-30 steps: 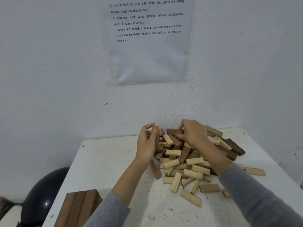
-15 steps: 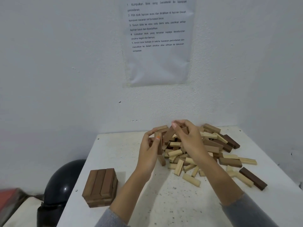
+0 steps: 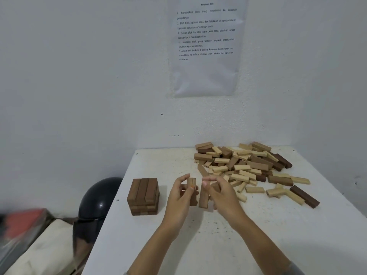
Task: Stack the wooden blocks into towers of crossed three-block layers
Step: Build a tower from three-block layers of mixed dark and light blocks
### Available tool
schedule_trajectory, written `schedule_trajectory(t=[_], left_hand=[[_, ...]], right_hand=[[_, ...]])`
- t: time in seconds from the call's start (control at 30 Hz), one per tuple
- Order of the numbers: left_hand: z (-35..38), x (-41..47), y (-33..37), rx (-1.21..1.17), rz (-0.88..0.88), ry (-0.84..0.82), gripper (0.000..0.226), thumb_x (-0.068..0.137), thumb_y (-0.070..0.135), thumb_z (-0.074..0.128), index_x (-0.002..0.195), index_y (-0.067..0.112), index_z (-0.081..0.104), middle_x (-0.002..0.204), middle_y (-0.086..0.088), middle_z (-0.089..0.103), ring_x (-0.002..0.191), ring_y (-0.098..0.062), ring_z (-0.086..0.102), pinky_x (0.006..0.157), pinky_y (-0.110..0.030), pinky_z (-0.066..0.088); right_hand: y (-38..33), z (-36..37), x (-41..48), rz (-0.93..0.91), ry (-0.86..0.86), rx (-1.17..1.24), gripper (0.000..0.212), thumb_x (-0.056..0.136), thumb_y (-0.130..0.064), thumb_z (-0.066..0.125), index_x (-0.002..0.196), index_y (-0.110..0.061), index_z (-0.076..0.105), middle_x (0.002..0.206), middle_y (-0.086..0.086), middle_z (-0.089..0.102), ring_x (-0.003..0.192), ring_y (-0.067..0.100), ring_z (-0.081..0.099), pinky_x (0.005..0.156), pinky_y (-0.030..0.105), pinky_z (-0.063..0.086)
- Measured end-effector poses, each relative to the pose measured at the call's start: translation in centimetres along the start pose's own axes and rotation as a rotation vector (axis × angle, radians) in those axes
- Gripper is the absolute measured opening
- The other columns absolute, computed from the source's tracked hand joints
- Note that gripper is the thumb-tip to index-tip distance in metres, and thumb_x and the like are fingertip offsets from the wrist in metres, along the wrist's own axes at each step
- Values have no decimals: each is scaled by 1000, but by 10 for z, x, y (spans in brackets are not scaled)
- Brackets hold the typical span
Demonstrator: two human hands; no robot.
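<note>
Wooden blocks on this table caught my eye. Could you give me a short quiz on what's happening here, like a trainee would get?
1. True or false: the finished brown stack stands to the left of the loose pile on the table.
2. What does the left hand have in its grip? A) brown blocks held upright B) one pale block lying flat C) nothing
3. How many blocks lie side by side in the stack's top layer?
Key: 1 true; 2 A; 3 three.

Brown tower [image 3: 143,196], tan-and-brown pile [image 3: 246,167]
</note>
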State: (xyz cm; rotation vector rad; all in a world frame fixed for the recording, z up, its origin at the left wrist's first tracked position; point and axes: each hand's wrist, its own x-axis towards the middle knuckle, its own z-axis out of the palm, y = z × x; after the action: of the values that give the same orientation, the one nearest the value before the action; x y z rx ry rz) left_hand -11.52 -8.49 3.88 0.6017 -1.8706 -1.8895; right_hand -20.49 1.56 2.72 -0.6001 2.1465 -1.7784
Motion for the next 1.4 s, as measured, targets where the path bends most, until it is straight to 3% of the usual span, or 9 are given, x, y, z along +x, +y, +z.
schedule_trajectory(t=[0.17,0.37,0.53,0.73,0.83,0.93,1.03,1.23,1.4], left_hand=[[-12,-21,-18,135,27,25,28,98,17,52,121,33,53,105,7,57,99,-8,57,70,-9,45],[-19,-34,-36,191,25,71,28,94,15,59,120,26,58,89,0,59,83,-9,56,68,-8,45],[-22,-36,-46,269,39,91,31,93,13,61,123,20,59,97,-2,63,90,-9,60,70,-7,46],[-24,-34,-53,367,81,128,32,93,12,61,124,15,57,108,-11,55,90,-9,58,71,-6,44],[-24,-34,-55,391,100,147,31,93,13,61,124,16,57,108,-10,53,88,-7,56,70,-4,43],[-21,-32,-56,416,116,165,30,94,13,60,123,15,58,109,-9,52,89,-6,56,72,-5,43],[-21,-31,-58,437,126,177,28,93,11,60,121,13,61,107,-12,53,87,-8,56,73,-6,43],[-25,-33,-60,416,97,163,27,93,9,60,119,13,60,105,-12,56,86,-10,57,72,-8,46],[-27,-35,-56,359,76,167,28,91,6,61,119,12,60,102,-11,59,84,-8,56,69,-5,44]], right_hand=[[11,6,-18,59,-85,-84,11,97,-24,56,98,-25,67,54,-14,50,52,2,48,54,21,37],[17,9,-29,65,-131,-173,12,96,-20,56,98,-23,67,60,-7,53,62,11,53,57,25,40],[16,12,-32,36,-170,-212,11,95,-21,59,104,-17,63,56,-8,47,60,10,49,58,25,40],[15,13,-33,106,-121,-253,26,100,-17,37,120,-18,52,104,6,44,74,14,51,53,14,37],[18,10,-35,115,-85,-232,38,100,-12,31,132,-16,51,112,6,39,78,13,52,68,20,44],[21,7,-42,55,-79,-220,34,100,-15,41,132,-17,52,106,-1,50,88,8,51,78,20,40],[25,6,-46,44,-7,-154,28,97,-18,53,125,-17,56,88,-4,54,72,5,52,59,10,43],[31,11,-50,-77,85,-287,25,91,-24,64,116,-21,59,110,0,44,86,0,48,68,2,39],[30,18,-58,-183,133,-368,21,89,-32,65,109,-30,60,104,-9,45,94,1,37,84,20,38]])
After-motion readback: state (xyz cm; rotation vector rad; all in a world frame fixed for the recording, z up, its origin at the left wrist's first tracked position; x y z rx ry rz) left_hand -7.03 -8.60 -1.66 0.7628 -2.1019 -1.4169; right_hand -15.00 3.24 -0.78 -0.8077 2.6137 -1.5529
